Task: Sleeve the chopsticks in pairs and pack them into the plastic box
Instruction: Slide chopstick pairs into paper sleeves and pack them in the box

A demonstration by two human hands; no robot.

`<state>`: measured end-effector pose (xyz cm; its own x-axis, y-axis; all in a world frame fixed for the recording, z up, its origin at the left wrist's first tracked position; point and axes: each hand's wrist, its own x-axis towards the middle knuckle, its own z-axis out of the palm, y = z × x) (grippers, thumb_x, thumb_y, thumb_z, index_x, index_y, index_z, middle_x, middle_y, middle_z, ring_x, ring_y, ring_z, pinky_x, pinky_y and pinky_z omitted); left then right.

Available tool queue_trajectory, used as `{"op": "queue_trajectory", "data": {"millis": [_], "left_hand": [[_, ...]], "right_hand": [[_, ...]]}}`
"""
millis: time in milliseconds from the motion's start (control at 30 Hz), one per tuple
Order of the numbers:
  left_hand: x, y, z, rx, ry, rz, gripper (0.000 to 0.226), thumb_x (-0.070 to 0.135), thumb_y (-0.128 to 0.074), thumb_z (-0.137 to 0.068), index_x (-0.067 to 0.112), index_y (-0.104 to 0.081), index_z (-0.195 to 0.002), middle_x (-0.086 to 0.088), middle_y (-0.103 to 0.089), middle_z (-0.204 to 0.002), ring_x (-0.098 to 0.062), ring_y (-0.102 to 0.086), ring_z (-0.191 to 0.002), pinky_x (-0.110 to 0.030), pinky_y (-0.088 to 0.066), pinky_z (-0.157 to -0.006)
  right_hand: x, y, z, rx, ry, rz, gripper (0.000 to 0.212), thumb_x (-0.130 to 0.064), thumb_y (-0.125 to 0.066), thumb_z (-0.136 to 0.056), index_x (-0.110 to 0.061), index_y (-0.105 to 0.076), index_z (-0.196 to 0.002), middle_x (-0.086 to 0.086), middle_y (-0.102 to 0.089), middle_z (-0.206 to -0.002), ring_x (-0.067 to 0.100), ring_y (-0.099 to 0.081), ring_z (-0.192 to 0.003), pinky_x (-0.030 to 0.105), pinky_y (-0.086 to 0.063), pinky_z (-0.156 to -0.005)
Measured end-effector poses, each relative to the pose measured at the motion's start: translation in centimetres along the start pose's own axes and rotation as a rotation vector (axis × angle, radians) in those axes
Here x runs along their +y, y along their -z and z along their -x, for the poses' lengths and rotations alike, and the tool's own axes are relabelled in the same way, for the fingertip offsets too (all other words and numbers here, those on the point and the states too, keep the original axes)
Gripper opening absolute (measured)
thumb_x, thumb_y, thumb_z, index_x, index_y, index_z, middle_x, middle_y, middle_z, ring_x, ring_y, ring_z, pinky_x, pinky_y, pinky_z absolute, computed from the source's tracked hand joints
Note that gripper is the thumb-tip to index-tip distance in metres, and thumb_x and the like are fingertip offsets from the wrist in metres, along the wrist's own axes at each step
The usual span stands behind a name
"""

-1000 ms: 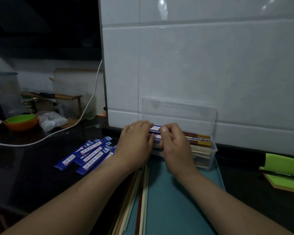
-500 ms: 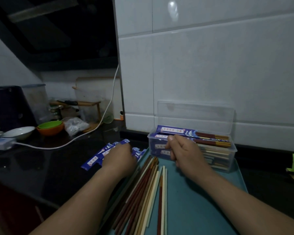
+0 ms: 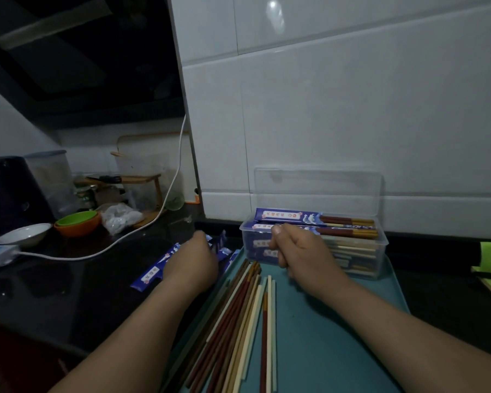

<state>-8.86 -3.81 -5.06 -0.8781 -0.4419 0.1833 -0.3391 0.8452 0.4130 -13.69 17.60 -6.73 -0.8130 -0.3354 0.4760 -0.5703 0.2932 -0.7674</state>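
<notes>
Blue paper sleeves (image 3: 150,275) lie under the left hand (image 3: 193,259), its finger state hidden; loose brown-and-cream chopsticks (image 3: 238,307) run near-to-far on the teal tray (image 3: 323,336), just near of the curled, empty right hand (image 3: 301,251).

Both arms uncovered: my left hand (image 3: 192,260) and right hand (image 3: 301,251) bare, forearms (image 3: 394,330) bare right down to the bottom edge of view. Short rounded thumbnail (image 3: 275,230) shows on the right. Light dim; finer marks on knuckles and fingers unreadable
</notes>
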Motion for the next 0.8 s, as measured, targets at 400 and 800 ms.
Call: {"op": "queue_trajectory", "data": {"millis": [400, 800], "left_hand": [[4.1, -1.5, 3.9, -0.123, -0.188, 0.36, 0.009, 0.025, -0.049, -0.105, 0.025, -0.052, -0.096, 0.001, -0.061, -0.099, -0.011, -0.054, -0.082, -0.026, -0.032, -0.058], [2.4, -2.3, 3.4, -0.164, -0.291, 0.38, 0.008, 0.028, -0.055, -0.105, 0.034, -0.054, -0.099, 0.011, -0.061, -0.097, -0.003, -0.057, -0.087, -0.026, -0.04, -0.066]], "right_hand": [[0.8, -0.5, -0.2, -0.311, -0.071, 0.582, 0.02, -0.048, -0.066, -0.089, -0.028, -0.063, -0.087, -0.01, -0.067, -0.089, 0.013, -0.065, -0.085, 0.039, -0.058, -0.081], [0.4, -0.5, -0.3, -0.348, -0.089, 0.629, 0.015, -0.041, -0.065, -0.096, -0.028, -0.067, -0.102, -0.006, -0.068, -0.101, 0.014, -0.065, -0.093, 0.036, -0.056, -0.085]]}}
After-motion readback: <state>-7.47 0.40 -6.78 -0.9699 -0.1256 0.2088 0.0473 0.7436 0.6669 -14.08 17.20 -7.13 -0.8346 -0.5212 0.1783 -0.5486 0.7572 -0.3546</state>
